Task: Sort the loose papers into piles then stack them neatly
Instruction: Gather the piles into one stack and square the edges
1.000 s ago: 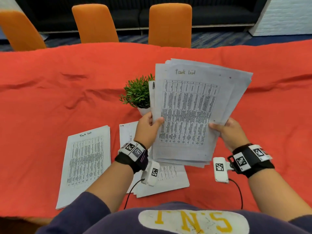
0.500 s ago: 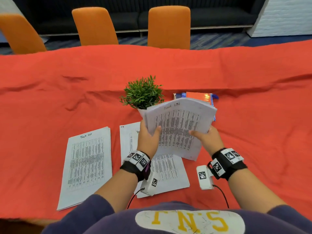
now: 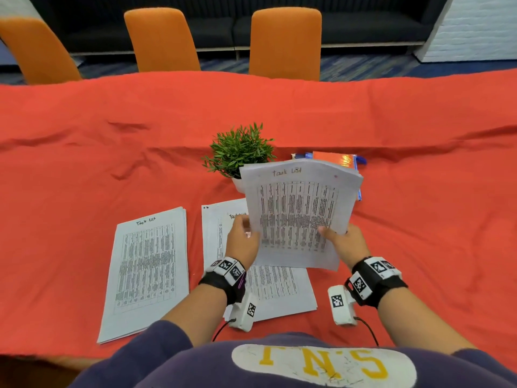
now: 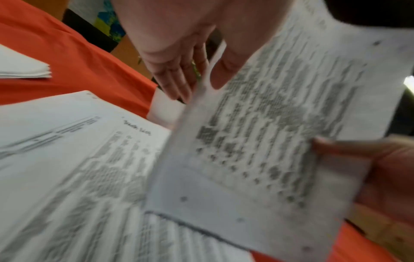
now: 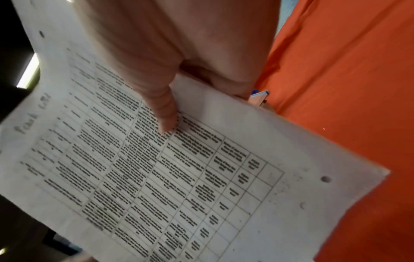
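I hold a sheaf of printed "Task list" papers (image 3: 299, 217) tilted up above the table. My left hand (image 3: 246, 233) pinches its left edge, thumb on the front (image 4: 224, 76) and fingers behind. My right hand (image 3: 333, 233) grips the right side, with the thumb (image 5: 167, 120) pressed on the printed table and the fingers hidden behind the sheets. A squared pile (image 3: 148, 270) lies flat at the left. A second pile (image 3: 279, 289), slightly fanned, lies under my hands and the sheaf (image 4: 268, 124).
A small green plant in a white pot (image 3: 240, 152) stands just behind the sheaf. An orange and blue folder (image 3: 335, 159) lies behind it to the right. A wrinkled red cloth (image 3: 419, 219) covers the table. Three orange chairs (image 3: 285, 43) stand along the far edge.
The sheaf came down from a raised, fanned spread to a tighter bundle low over the middle pile. It bent forward half a second ago and now faces me again.
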Action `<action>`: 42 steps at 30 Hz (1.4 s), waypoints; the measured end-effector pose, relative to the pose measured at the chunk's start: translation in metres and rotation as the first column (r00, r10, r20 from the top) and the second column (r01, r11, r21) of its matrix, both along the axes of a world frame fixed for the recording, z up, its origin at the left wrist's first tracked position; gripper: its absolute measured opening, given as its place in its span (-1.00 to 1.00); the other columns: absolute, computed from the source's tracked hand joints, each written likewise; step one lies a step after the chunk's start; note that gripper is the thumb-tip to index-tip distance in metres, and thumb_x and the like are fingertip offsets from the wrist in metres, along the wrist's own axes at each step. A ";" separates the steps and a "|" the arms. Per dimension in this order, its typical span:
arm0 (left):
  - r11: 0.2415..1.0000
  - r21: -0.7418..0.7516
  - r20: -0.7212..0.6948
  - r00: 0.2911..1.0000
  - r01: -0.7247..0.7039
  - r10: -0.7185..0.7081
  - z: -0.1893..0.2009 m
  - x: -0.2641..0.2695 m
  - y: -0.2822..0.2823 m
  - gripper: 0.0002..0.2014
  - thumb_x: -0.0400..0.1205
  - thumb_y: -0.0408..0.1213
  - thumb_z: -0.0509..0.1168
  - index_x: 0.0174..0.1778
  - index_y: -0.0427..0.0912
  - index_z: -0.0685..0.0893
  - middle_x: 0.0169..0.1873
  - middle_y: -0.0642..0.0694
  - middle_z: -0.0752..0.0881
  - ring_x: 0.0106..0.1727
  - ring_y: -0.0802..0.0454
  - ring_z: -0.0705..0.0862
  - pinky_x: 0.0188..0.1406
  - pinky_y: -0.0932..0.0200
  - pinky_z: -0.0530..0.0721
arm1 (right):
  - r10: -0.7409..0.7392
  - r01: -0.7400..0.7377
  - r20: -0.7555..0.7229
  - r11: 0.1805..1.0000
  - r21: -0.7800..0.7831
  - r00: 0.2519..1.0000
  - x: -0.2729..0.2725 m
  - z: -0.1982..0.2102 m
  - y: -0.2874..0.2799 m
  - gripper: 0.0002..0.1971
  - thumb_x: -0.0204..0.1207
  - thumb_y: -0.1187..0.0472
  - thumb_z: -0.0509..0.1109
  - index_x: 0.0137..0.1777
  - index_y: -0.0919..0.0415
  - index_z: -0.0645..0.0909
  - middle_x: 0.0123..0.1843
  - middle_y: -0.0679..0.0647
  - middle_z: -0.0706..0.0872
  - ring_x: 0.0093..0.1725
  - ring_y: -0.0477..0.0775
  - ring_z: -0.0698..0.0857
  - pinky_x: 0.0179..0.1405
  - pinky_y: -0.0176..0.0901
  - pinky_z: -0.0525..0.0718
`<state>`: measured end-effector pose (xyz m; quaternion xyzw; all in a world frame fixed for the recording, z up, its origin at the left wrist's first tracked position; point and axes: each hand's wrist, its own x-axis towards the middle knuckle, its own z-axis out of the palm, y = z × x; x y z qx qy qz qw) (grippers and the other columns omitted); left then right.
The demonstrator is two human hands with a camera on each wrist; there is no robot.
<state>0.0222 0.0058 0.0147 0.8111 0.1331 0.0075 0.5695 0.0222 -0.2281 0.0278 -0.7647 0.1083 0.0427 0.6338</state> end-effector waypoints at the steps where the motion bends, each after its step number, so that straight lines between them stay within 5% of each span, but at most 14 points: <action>1: 0.996 0.086 -0.050 0.999 -0.016 0.020 -0.013 0.000 0.008 -0.77 0.60 -0.43 0.25 0.15 -0.14 0.53 0.11 -0.05 0.63 0.18 -0.01 0.64 0.16 0.17 0.57 | -0.019 0.019 0.001 1.000 0.015 1.000 0.001 0.001 -0.004 -0.75 0.53 0.30 0.43 0.20 0.29 0.67 0.03 0.08 0.75 -0.01 0.03 0.73 -0.13 -0.33 0.61; 5: 0.894 0.447 -0.344 0.927 0.021 0.150 -0.061 -0.006 0.041 -0.63 0.57 -0.27 0.34 0.30 -0.20 0.55 0.30 -0.25 0.52 0.30 -0.18 0.56 0.30 0.03 0.58 | -0.112 0.114 -0.021 0.990 0.080 0.993 0.005 0.004 -0.025 -0.72 0.51 0.37 0.44 0.22 0.34 0.66 0.11 0.16 0.76 -0.03 -0.01 0.74 0.09 -0.07 0.67; 8: 0.861 0.502 -0.464 0.866 0.085 0.185 -0.081 -0.014 0.053 -0.47 0.52 -0.16 0.43 0.38 -0.23 0.46 0.32 -0.29 0.48 0.33 -0.23 0.53 0.30 -0.03 0.59 | -0.163 0.167 -0.055 0.982 0.084 0.985 0.006 0.001 -0.040 -0.74 0.49 0.40 0.44 0.18 0.38 0.66 0.08 0.21 0.76 -0.01 0.16 0.75 0.23 0.13 0.65; 15: 0.826 0.543 -0.437 0.891 0.150 0.125 -0.094 -0.018 0.048 -0.49 0.50 -0.29 0.44 0.32 -0.26 0.41 0.26 -0.27 0.49 0.31 -0.21 0.50 0.24 0.00 0.56 | -0.213 0.236 -0.234 0.969 0.074 0.949 0.003 -0.017 -0.057 -0.86 0.40 0.32 0.54 -0.08 0.13 0.70 0.03 0.22 0.80 0.04 0.28 0.78 0.25 0.27 0.65; 23: 0.831 0.524 -0.445 0.892 0.186 0.081 -0.091 -0.019 0.041 -0.69 0.57 -0.31 0.36 0.21 -0.29 0.55 0.22 -0.25 0.49 0.27 -0.18 0.54 0.28 0.05 0.57 | -0.230 0.264 -0.316 0.962 0.067 0.920 -0.002 -0.025 -0.057 -0.64 0.43 0.40 0.50 0.23 0.40 0.63 0.18 0.31 0.74 0.15 0.32 0.73 0.31 0.27 0.60; 25: 0.846 0.505 -0.449 0.889 0.171 0.088 -0.088 -0.019 0.040 -0.88 0.58 -0.30 0.34 -0.04 -0.27 0.61 0.06 -0.24 0.53 0.04 -0.12 0.61 0.06 0.09 0.62 | -0.224 0.253 -0.328 0.966 0.047 0.918 -0.004 -0.027 -0.058 -0.65 0.43 0.38 0.50 0.22 0.39 0.64 0.17 0.30 0.75 0.16 0.31 0.73 0.31 0.27 0.60; 28: 0.875 0.474 -0.358 0.929 0.097 0.091 -0.087 -0.020 0.042 -0.70 0.58 -0.43 0.23 -0.47 -0.16 0.38 -0.29 -0.15 0.50 -0.41 0.06 0.46 -0.38 0.25 0.50 | -0.213 0.238 -0.360 0.971 0.025 0.908 -0.004 -0.032 -0.063 -0.65 0.41 0.33 0.53 0.19 0.35 0.65 0.17 0.28 0.76 0.17 0.31 0.73 0.32 0.30 0.59; 34: 0.845 0.533 -0.122 0.992 0.037 0.033 -0.041 -0.018 0.043 -0.88 0.66 -0.49 0.15 -0.10 -0.27 0.58 -0.09 -0.12 0.57 -0.24 0.00 0.56 -0.35 0.22 0.47 | -0.226 0.232 -0.410 0.972 -0.037 0.884 -0.001 -0.047 -0.082 -0.52 0.35 0.22 0.58 0.27 0.32 0.61 0.20 0.25 0.75 0.19 0.31 0.71 0.32 0.33 0.58; 37: 0.832 0.554 0.016 0.999 0.026 -0.043 -0.012 -0.015 0.047 -0.84 0.63 -0.55 0.17 -0.07 -0.27 0.61 -0.08 -0.09 0.61 -0.18 -0.06 0.61 -0.23 0.06 0.59 | -0.241 0.239 -0.424 0.969 -0.058 0.873 0.000 -0.049 -0.093 -0.51 0.36 0.21 0.58 0.28 0.32 0.61 0.17 0.26 0.76 0.13 0.30 0.74 0.28 0.30 0.62; 42: 0.897 0.441 0.156 0.987 -0.044 -0.028 0.034 -0.010 0.051 -0.79 0.60 -0.54 0.20 -0.13 -0.18 0.69 -0.20 -0.01 0.67 -0.32 0.08 0.57 -0.29 0.23 0.48 | -0.266 0.286 -0.380 0.958 -0.003 0.886 0.001 -0.048 -0.105 -0.61 0.38 0.37 0.56 0.21 0.31 0.65 0.12 0.25 0.77 0.02 0.25 0.76 0.23 0.24 0.65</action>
